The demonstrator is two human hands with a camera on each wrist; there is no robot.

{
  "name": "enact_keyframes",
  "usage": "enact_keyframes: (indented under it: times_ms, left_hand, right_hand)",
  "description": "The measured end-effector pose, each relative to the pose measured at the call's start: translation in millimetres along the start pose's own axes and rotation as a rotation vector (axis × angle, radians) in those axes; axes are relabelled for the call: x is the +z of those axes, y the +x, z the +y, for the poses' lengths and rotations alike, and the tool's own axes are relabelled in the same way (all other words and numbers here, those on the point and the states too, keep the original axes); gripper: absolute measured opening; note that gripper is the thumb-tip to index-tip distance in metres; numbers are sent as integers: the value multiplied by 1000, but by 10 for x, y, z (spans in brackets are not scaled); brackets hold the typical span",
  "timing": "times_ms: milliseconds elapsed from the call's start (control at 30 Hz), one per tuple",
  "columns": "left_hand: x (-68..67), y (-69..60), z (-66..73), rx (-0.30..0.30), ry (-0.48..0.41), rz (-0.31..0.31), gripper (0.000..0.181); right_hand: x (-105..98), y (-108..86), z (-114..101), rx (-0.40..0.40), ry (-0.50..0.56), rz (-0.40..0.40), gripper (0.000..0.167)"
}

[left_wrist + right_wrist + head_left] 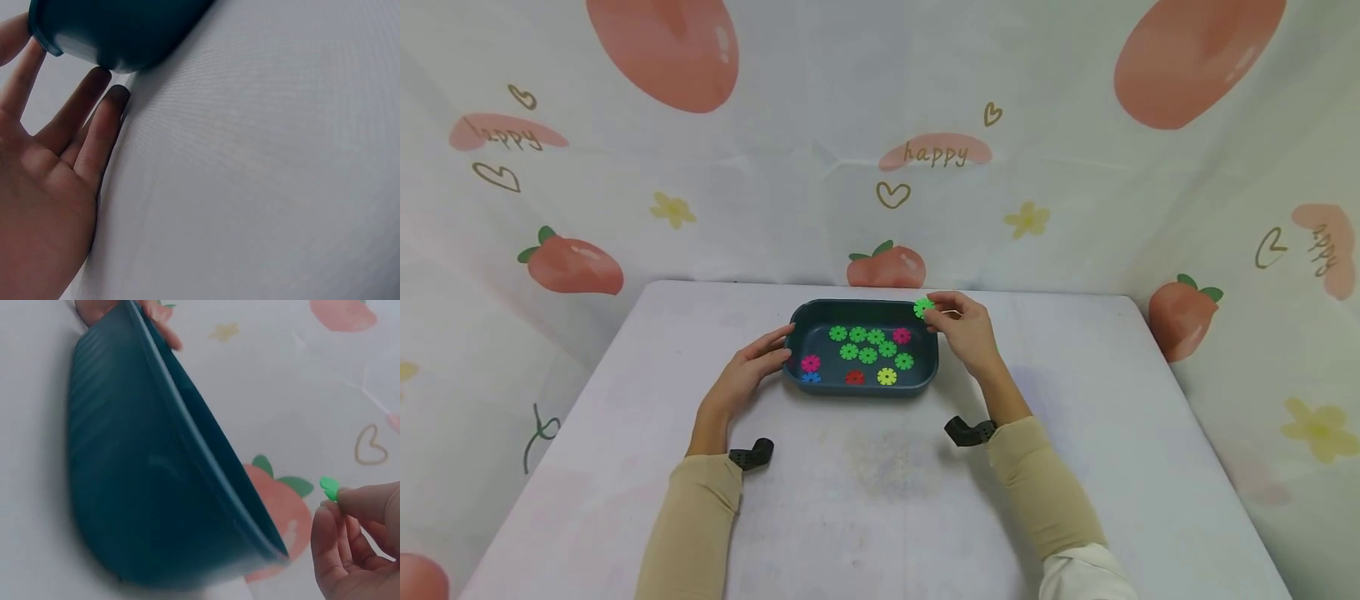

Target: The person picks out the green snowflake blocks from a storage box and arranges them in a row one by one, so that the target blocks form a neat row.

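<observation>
A dark teal basin [861, 389] stands on the table, holding several small notched snowflake discs: mostly green ones [868, 356], plus two pink, a red [854, 377], a yellow [887, 377] and a blue one [810, 377]. My right hand [966, 332] pinches a green snowflake disc [923, 309] between thumb and fingertips, above the basin's right far corner. The right wrist view shows this disc [329, 488] edge-on. At the basin's left end, my left hand [747, 375] touches the wall and rim with nearly straight, spread fingers. In the left wrist view the fingertips meet the basin's outer side [119, 37].
The white tabletop [865, 508] extends around the basin. Behind it hangs a pale cloth [820, 217] printed with fruit, hearts and flowers. A black wrist camera mount [752, 454] sits on the left wrist, and another [970, 432] on the right.
</observation>
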State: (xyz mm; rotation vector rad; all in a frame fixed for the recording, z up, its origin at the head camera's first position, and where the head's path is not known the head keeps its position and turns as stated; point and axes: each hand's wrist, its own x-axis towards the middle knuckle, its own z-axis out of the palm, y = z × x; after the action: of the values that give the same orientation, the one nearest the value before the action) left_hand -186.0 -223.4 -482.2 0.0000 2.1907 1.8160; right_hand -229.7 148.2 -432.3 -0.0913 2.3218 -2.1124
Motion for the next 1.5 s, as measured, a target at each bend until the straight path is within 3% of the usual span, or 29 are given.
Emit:
enact_keyframes:
  times_ms: [400,767,1000,1200,1500]
  left_hand:
    - [-1,-2,-12,-4,-12,2,57]
    - [-15,-6,-10,-6,-25,-6,58]
    - [-18,-2,-25,2,-26,-1,58]
    - [-10,12,-32,8,-25,-7,59]
    - [-10,4,-13,-8,-16,-2,59]
  right_hand:
    - [-290,-42,95,52,-33,68,34]
    - [-561,-61,212,177,-69,81,40]
    - [-703,-94,343,161,-97,134,39]
    - [-850,-134,392,154,-226,177,37]
    - [-994,-143,446,170,-394,170,34]
